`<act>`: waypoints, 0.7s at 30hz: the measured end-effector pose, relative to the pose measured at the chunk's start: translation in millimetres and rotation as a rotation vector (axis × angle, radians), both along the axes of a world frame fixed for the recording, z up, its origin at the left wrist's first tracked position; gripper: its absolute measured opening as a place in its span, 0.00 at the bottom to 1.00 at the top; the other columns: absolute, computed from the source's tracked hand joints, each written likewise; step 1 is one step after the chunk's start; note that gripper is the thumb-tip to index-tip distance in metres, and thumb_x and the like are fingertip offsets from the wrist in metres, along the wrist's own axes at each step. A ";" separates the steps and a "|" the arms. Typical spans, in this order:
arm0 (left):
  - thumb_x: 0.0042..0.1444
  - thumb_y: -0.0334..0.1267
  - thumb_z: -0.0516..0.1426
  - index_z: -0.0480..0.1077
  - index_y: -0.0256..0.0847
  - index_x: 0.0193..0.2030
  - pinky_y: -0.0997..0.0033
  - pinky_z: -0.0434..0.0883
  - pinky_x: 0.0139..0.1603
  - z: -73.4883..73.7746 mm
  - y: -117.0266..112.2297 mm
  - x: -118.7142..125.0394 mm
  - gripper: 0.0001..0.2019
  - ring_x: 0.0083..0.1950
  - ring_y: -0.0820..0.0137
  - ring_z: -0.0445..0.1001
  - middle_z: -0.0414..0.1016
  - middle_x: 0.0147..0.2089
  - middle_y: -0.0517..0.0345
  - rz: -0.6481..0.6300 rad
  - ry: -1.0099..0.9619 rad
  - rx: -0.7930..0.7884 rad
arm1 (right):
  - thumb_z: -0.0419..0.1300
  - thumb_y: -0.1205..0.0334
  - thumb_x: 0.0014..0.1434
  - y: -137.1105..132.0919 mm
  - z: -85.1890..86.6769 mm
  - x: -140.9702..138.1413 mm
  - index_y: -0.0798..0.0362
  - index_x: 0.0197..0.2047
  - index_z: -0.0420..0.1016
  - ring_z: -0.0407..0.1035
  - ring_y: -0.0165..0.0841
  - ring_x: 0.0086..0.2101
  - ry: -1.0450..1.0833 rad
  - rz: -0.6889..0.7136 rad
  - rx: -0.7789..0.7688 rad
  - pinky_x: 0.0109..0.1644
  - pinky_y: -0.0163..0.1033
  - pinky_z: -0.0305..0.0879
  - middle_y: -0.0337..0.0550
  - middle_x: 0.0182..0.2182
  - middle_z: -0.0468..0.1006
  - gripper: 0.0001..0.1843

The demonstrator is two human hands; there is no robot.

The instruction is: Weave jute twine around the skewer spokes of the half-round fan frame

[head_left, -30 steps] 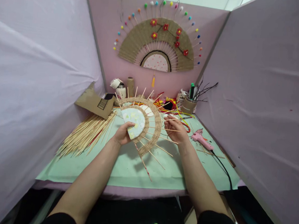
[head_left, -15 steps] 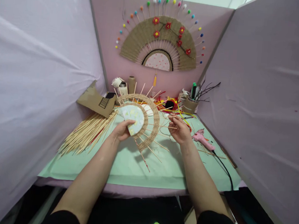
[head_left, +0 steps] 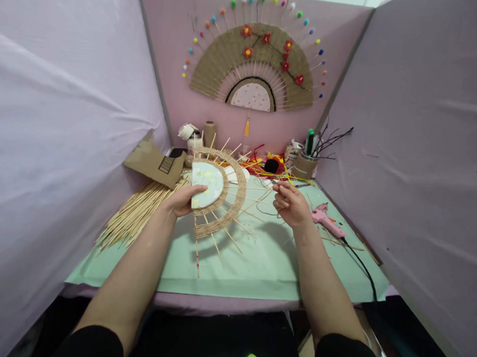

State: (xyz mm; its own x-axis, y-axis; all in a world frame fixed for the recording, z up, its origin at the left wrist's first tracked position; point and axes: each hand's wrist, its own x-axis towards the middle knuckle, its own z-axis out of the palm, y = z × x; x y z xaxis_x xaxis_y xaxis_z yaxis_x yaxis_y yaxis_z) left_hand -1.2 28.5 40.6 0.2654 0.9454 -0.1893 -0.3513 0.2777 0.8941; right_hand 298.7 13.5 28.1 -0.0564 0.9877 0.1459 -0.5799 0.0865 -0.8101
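Above desk middle, toward far edge: left hand (head_left: 183,200), grip clamped on pale paper centre of half-woven fan (head_left: 225,195). Fan held up off desk, tilted, skewer spokes poking out past twine band. Right hand (head_left: 292,205) near fan's right side, not touching it, fingertips pinched together on thin twine strand (head_left: 261,210) leading toward fan. Skewer bundle (head_left: 136,214) lies by left edge. Pink glue gun (head_left: 328,221) near right edge. Pen cup (head_left: 303,164) at far right corner.
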 end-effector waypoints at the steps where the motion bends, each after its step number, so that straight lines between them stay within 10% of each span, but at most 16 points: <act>1: 0.47 0.27 0.59 0.69 0.32 0.52 0.71 0.76 0.37 0.2 0.4 -4.6 0.23 0.35 0.64 0.79 0.80 0.39 0.47 -0.003 0.019 -0.006 | 0.65 0.66 0.46 -0.4 0.2 0.0 0.49 0.33 0.74 0.48 0.16 0.14 -0.013 -0.003 0.008 0.16 0.26 0.48 0.36 0.29 0.79 0.09; 21: 0.55 0.31 0.53 0.66 0.28 0.56 0.69 0.76 0.38 -14.1 -15.1 -19.8 0.21 0.35 0.63 0.79 0.80 0.36 0.45 0.019 -0.113 -0.138 | 0.67 0.67 0.41 -3.4 -3.8 -7.2 0.50 0.32 0.76 0.52 0.20 0.17 -0.182 0.010 0.074 0.20 0.30 0.48 0.36 0.22 0.74 0.11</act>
State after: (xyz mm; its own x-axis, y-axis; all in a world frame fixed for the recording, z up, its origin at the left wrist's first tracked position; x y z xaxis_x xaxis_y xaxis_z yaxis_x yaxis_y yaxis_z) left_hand -21.0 13.4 26.5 0.2746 0.9175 -0.2877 -0.4534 0.3873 0.8027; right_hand 291.5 10.1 24.3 -0.0981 0.9738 0.2050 -0.4259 0.1450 -0.8931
